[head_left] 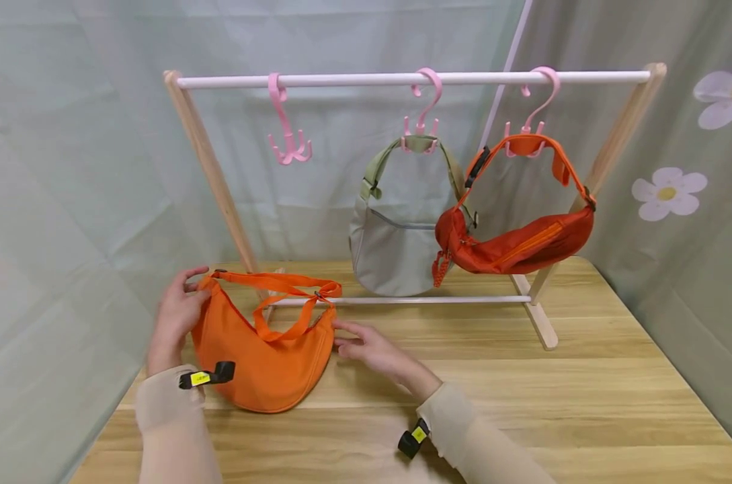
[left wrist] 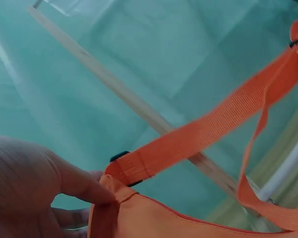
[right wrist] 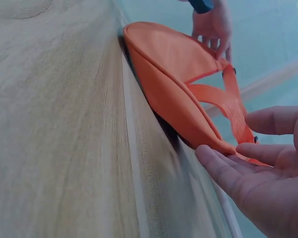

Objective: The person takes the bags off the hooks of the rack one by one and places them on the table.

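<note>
An orange shoulder bag [head_left: 263,363] stands on the table at the left, its webbing strap [left wrist: 198,134] looped above the opening. My left hand [head_left: 181,312] pinches the bag's upper left corner; in the left wrist view the thumb lies on the fabric by the black strap buckle [left wrist: 120,156]. At the bag's right end, my right hand [head_left: 372,349] has its fingers extended, fingertips touching the edge. In the right wrist view its thumb and fingers [right wrist: 223,171] are spread apart around that end. The underside of the bag is hidden.
Behind stands a rack with a white top bar [head_left: 353,80] and wooden legs. A pink hook [head_left: 289,128] hangs at the left with nothing on it. A grey-green bag [head_left: 396,252] and a red-orange bag [head_left: 523,242] hang from two other pink hooks. A lower bar [head_left: 438,300] runs behind the orange bag.
</note>
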`<action>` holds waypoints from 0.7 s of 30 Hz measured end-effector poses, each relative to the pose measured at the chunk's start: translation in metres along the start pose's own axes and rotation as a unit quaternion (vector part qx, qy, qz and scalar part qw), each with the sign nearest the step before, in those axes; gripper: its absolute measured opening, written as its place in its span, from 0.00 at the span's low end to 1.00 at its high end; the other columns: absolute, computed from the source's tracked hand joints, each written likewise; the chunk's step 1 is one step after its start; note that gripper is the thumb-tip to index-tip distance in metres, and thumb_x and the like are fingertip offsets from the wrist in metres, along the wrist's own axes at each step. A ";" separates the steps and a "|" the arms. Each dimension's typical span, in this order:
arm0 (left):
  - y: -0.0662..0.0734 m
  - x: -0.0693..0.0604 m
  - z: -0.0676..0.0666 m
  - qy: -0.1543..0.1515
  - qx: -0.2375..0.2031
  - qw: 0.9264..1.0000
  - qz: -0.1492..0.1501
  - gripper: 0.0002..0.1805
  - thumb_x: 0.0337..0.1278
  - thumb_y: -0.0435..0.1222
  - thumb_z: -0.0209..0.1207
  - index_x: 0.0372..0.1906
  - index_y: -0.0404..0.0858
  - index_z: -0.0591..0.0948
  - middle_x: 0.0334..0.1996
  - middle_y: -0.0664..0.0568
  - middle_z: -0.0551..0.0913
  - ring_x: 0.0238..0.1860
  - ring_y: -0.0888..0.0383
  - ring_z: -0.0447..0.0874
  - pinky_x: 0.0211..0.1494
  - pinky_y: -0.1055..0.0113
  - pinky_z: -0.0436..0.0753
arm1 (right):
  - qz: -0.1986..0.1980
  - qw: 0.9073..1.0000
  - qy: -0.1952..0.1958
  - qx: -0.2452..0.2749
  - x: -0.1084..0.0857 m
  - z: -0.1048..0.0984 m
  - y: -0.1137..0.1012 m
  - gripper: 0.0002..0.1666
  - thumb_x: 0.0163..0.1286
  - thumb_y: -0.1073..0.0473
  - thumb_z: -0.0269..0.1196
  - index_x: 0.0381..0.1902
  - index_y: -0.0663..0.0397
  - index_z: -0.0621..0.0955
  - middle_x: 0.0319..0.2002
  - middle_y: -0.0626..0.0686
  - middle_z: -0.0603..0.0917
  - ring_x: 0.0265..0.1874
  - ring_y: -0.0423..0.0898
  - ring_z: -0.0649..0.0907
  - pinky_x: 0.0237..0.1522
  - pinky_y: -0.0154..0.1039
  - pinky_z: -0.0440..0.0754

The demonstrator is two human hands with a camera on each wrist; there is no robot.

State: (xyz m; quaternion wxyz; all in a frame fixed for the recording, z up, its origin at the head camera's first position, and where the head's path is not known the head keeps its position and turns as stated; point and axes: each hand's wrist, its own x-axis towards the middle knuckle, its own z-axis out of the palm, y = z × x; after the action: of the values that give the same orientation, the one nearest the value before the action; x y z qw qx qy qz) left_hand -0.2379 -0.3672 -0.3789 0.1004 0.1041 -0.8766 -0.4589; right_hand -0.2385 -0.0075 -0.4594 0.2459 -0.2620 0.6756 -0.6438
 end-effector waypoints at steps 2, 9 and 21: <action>-0.003 0.002 0.002 -0.003 0.005 1.000 -0.007 0.29 0.80 0.32 0.47 0.80 0.34 0.61 0.68 0.24 0.66 0.59 0.35 0.72 0.49 0.63 0.77 | 0.004 1.000 0.005 -0.003 0.000 0.001 0.001 0.34 0.78 0.71 0.54 0.79 0.66 0.62 0.78 0.66 0.64 0.74 0.61 0.70 0.70 0.48 0.73; -0.016 0.006 0.004 -0.046 0.045 0.998 -0.025 0.29 0.78 0.30 0.42 0.79 0.28 0.57 0.71 0.18 0.59 0.66 0.25 0.64 0.70 0.32 0.66 | 0.003 1.000 0.007 -0.029 -0.001 0.003 0.003 0.34 0.77 0.69 0.55 0.78 0.67 0.63 0.77 0.65 0.65 0.72 0.63 0.72 0.70 0.49 0.73; -0.026 0.011 0.004 -0.067 0.047 0.995 -0.054 0.31 0.76 0.30 0.40 0.80 0.27 0.54 0.71 0.18 0.59 0.66 0.25 0.65 0.70 0.33 0.67 | -0.004 1.000 -0.001 -0.029 0.001 0.006 0.001 0.34 0.78 0.71 0.54 0.79 0.60 0.65 0.79 0.60 0.63 0.73 0.61 0.72 0.67 0.47 0.77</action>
State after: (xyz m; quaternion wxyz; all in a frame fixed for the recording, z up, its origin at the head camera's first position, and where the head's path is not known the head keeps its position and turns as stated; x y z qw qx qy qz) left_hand -0.2468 -0.3815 -0.4021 0.0117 0.1245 -0.8952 -0.4277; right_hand -0.2349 -0.0125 -0.4611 0.2362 -0.2720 0.6926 -0.6250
